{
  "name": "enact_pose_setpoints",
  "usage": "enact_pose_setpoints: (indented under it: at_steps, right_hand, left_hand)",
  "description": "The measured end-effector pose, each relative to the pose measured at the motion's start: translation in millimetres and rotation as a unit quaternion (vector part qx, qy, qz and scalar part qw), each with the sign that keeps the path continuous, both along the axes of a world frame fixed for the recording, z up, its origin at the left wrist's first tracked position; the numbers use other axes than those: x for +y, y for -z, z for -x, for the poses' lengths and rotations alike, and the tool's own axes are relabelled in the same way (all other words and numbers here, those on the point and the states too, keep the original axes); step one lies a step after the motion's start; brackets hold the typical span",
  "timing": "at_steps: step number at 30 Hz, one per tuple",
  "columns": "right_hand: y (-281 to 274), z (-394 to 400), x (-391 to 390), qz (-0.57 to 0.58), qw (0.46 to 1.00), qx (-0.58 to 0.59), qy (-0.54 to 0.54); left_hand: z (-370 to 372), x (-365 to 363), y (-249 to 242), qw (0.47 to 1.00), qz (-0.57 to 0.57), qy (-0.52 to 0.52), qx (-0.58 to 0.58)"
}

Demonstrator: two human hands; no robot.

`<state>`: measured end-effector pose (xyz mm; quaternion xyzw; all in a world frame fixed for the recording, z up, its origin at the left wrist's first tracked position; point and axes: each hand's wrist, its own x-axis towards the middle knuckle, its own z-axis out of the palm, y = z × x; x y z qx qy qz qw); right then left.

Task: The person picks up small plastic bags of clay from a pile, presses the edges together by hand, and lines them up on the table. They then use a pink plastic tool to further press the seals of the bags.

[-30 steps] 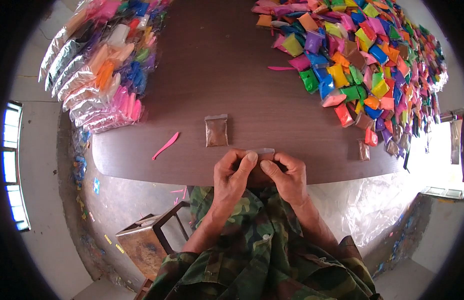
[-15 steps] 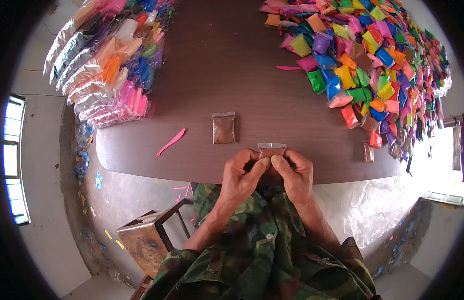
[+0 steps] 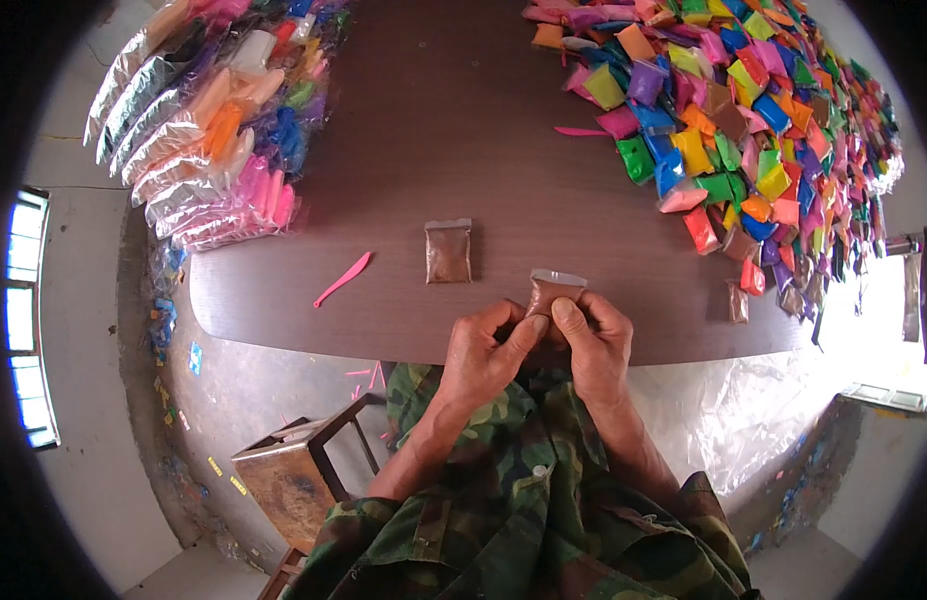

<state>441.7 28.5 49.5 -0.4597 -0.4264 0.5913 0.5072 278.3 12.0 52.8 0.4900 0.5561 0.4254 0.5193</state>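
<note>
Between my two hands is a small clear packet of brown clay (image 3: 555,289), its transparent top strip tilted up and away from me. My left hand (image 3: 487,350) pinches its lower left side with thumb and fingers. On the lower right, my right hand (image 3: 596,345) grips it the same way, thumb on the front. The packet's bottom is hidden behind the fingers. A second brown clay packet (image 3: 449,252) lies flat on the table, ahead and to the left. Farther left rests a pink plastic knife (image 3: 343,279).
Many colourful clay packets (image 3: 724,185) are heaped on the table's (image 3: 414,130) right side. Plastic bags of coloured pieces (image 3: 214,130) are stacked at the left. Another pink tool (image 3: 581,131) lies by the heap. A wooden stool (image 3: 294,480) stands below the table's edge.
The held packet has tilted and risen slightly between my hands, showing more of its brown front. My right hand has shifted a little to the right. The other packet and knife remain in place.
</note>
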Motion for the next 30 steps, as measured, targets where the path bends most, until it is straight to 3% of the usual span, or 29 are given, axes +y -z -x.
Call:
enact_pose_setpoints:
  at_steps: [3, 12, 16, 19, 25, 28, 30]
  right_hand:
    - [2.4, -2.2, 0.1, 0.005, 1.000, -0.023, -0.008]
    - [-1.7, 1.1, 0.6, -0.017, 0.999, -0.041, -0.020]
    - [2.6, -4.1, -0.6, -0.020, 0.995, -0.082, -0.044]
    - [1.4, -5.0, 0.9, -0.025, 0.991, -0.107, -0.070]
    - [-3.0, -4.1, 1.9, 0.008, 0.998, -0.019, -0.065]
    - [4.6, -5.5, -0.4, -0.048, 0.991, -0.107, -0.069]
    - [4.3, -5.5, -0.6, -0.040, 0.992, -0.093, -0.077]
  left_hand:
    - [0.3, 0.2, 5.5, 0.999, -0.035, -0.006, 0.028]
    - [-9.1, -0.8, -13.0, 0.987, 0.075, -0.083, -0.116]
    - [-5.7, 0.8, -0.1, 0.993, 0.004, -0.075, -0.087]
    - [-2.5, -1.7, 2.8, 0.991, 0.020, -0.076, -0.104]
    - [-9.7, 0.0, -8.2, 0.988, 0.051, -0.104, -0.103]
    - [-12.4, 2.4, -10.9, 0.982, 0.043, -0.127, -0.133]
    - [-10.7, 2.9, -6.5, 0.984, 0.023, -0.122, -0.126]
